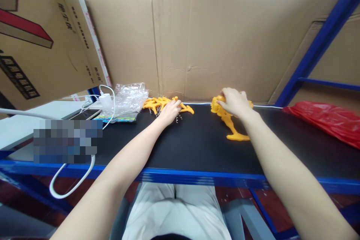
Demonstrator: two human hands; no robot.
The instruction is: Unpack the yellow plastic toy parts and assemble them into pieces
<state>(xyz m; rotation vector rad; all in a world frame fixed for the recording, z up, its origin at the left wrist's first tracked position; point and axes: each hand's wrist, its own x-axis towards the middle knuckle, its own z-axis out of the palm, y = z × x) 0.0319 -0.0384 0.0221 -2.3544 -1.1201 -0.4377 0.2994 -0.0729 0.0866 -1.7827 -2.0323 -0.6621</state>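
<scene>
Far across the flat black tabletop [191, 146] lie a knobbly yellow plastic cluster [218, 105], right, and yellow branching plastic pieces [154, 104], left. My right hand [235, 101] and left hand [169, 113], half-curled, touch cluster and pieces respectively; I cannot tell if either grips.

pieces [152, 104]: on table [197, 150], between wrap [128, 97] and bag [323, 119] | cardboard [225, 37]: behind

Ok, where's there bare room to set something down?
Bare tabletop between left forearm and right forearm, down to the rail; another patch right of that forearm, short of the red bag. Crowded: left end, with wrap and charger; back, with yellow heap at left hand and yellow pieces at right hand.
</scene>
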